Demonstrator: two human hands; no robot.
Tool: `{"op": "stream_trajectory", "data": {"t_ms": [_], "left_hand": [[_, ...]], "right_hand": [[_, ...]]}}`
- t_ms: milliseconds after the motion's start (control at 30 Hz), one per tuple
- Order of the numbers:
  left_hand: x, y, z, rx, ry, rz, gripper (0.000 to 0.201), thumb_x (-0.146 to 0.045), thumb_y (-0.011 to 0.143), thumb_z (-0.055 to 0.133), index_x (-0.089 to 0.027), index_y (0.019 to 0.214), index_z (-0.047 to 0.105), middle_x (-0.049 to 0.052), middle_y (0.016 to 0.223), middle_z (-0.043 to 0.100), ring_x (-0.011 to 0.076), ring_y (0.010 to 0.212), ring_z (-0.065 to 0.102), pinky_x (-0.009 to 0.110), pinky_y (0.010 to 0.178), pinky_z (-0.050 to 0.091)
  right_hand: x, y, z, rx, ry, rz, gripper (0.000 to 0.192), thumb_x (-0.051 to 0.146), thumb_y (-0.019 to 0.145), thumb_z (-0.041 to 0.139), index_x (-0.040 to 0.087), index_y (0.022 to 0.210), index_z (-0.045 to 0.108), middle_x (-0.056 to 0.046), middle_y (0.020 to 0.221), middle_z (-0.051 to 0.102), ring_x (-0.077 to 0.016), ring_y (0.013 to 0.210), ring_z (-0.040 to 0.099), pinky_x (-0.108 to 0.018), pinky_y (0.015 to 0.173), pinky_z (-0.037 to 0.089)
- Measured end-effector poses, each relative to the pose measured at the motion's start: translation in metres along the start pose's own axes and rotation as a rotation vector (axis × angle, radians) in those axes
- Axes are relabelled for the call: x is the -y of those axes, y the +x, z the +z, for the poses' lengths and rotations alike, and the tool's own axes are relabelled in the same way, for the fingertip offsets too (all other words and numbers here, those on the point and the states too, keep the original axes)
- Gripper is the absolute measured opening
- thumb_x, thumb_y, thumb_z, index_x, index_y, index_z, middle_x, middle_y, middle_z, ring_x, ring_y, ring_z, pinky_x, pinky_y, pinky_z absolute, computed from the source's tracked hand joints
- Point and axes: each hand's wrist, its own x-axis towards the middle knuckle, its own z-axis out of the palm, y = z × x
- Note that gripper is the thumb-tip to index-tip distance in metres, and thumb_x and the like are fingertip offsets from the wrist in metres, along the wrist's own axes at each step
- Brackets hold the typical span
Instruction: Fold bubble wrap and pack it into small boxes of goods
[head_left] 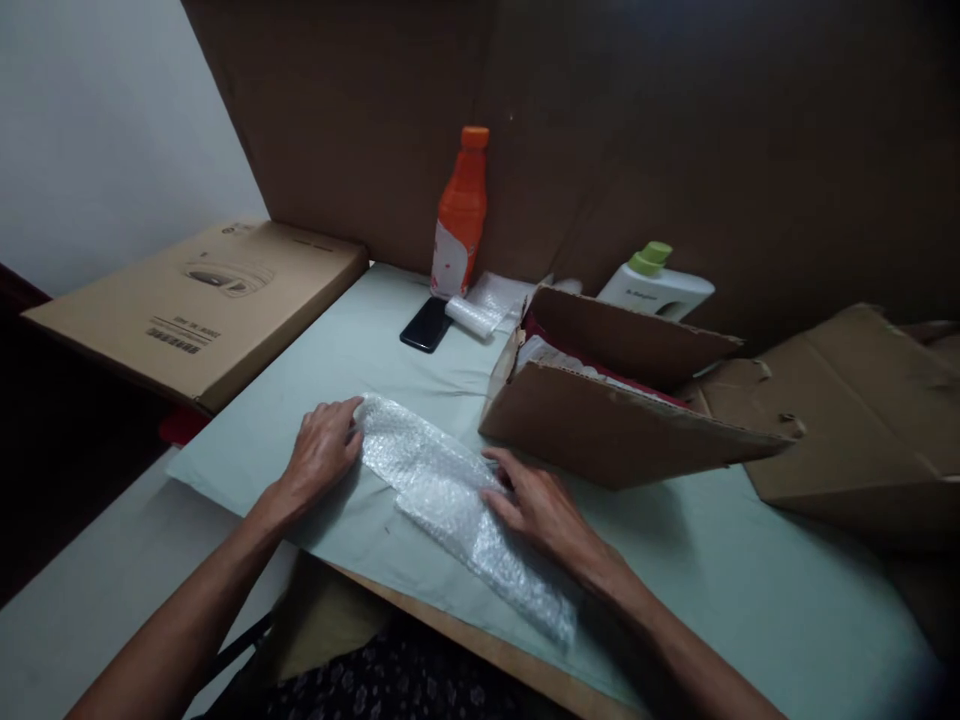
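Note:
A folded strip of clear bubble wrap (pixel 450 490) lies slantwise across the pale green table cover. My left hand (pixel 322 445) is at its far left end, fingers curled and closed on the edge of the wrap. On the right side of the strip rests my right hand (pixel 536 500), its index finger and thumb apart and touching the upper edge of the wrap. Just beyond my right hand stands an open cardboard box (pixel 615 425) with white and dark red contents, only partly visible inside.
Behind the wrap lie a black phone (pixel 425 325) and a small roll of clear plastic (pixel 474 317). An orange bottle (pixel 461 215) and a white bottle with a green cap (pixel 656 285) stand farther back. Cardboard boxes flank the table: a flat one (pixel 202 300) left, another (pixel 862 410) right.

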Motion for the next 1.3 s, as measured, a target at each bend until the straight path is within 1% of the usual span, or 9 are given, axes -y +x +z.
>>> {"op": "stream_trajectory", "data": {"t_ms": [200,300,400,533,633,800,1000,1167,1300], "left_hand": [[-0.031,0.07,0.003,-0.027,-0.052,0.202,0.048,-0.01,0.084,0.052,-0.017,0.131,0.058,0.01,0.101,0.069,0.0286,0.099,0.06,0.042,0.09,0.047],[-0.055,0.114,0.002,-0.058,-0.072,0.282,0.05,-0.011,0.083,0.057,-0.015,0.133,0.057,0.014,0.11,0.067,0.032,0.106,0.059,0.047,0.093,0.047],[-0.063,0.128,-0.002,-0.082,-0.1,0.319,0.054,-0.015,0.083,0.063,-0.013,0.136,0.054,0.018,0.124,0.062,0.0343,0.115,0.056,0.05,0.098,0.046],[-0.04,0.068,-0.017,-0.072,-0.154,0.375,0.041,-0.019,0.089,0.058,-0.016,0.131,0.058,0.014,0.13,0.061,0.0297,0.123,0.054,0.049,0.105,0.046],[-0.03,-0.015,-0.031,-0.005,-0.299,0.468,0.036,-0.017,0.092,0.054,-0.02,0.127,0.06,0.011,0.129,0.063,0.0277,0.127,0.052,0.05,0.105,0.048],[-0.048,-0.118,-0.037,0.207,-0.385,0.481,0.061,-0.025,0.088,0.063,-0.023,0.146,0.044,0.012,0.15,0.05,0.0322,0.144,0.037,0.057,0.111,0.043],[-0.068,-0.135,-0.015,0.193,-0.308,0.563,0.096,-0.055,0.082,0.071,-0.016,0.157,0.025,0.017,0.155,0.044,0.0364,0.148,0.033,0.062,0.121,0.027],[-0.081,-0.128,-0.006,0.023,-0.343,0.497,0.09,-0.032,0.087,0.068,-0.016,0.159,0.016,0.02,0.148,0.052,0.0344,0.144,0.04,0.062,0.119,0.032],[-0.09,-0.12,0.004,-0.057,-0.392,0.415,0.077,-0.012,0.089,0.056,-0.021,0.157,0.021,0.016,0.14,0.06,0.0307,0.136,0.051,0.058,0.111,0.042]], "right_hand": [[0.023,-0.014,0.016,-0.055,0.348,0.188,0.053,0.024,0.081,0.064,0.017,0.133,0.053,0.001,0.08,0.064,-0.0156,0.067,0.06,-0.027,0.064,0.046],[0.033,-0.003,0.02,-0.061,0.337,0.242,0.064,0.026,0.082,0.067,0.012,0.141,0.047,-0.001,0.08,0.067,-0.0171,0.068,0.062,-0.028,0.064,0.047],[0.03,-0.008,0.013,-0.047,0.197,0.216,0.056,0.032,0.088,0.064,0.014,0.139,0.051,-0.005,0.086,0.073,-0.0209,0.072,0.067,-0.032,0.068,0.05],[0.006,-0.043,0.005,-0.092,-0.008,-0.014,0.033,0.028,0.097,0.053,0.017,0.125,0.063,-0.01,0.097,0.075,-0.0248,0.085,0.071,-0.037,0.076,0.054],[-0.006,-0.063,0.004,-0.137,-0.194,-0.293,0.043,0.013,0.093,0.048,0.018,0.134,0.058,-0.016,0.127,0.068,-0.0289,0.11,0.066,-0.043,0.088,0.053],[0.003,-0.055,0.009,0.055,-0.326,-0.569,0.053,0.008,0.094,0.048,0.022,0.144,0.05,-0.015,0.155,0.046,-0.031,0.14,0.044,-0.048,0.098,0.049],[0.0,-0.034,0.027,-0.096,-0.263,-0.649,0.03,0.012,0.097,0.048,0.016,0.122,0.064,-0.015,0.135,0.065,-0.0296,0.127,0.057,-0.045,0.092,0.052],[0.003,-0.029,0.03,-0.252,-0.032,-0.574,0.029,0.009,0.092,0.047,0.014,0.113,0.066,-0.011,0.1,0.075,-0.0231,0.093,0.067,-0.038,0.081,0.054],[0.006,-0.034,0.014,-0.201,-0.099,-0.581,0.036,0.006,0.088,0.046,0.015,0.118,0.065,-0.012,0.108,0.074,-0.0258,0.103,0.065,-0.042,0.084,0.052]]}}
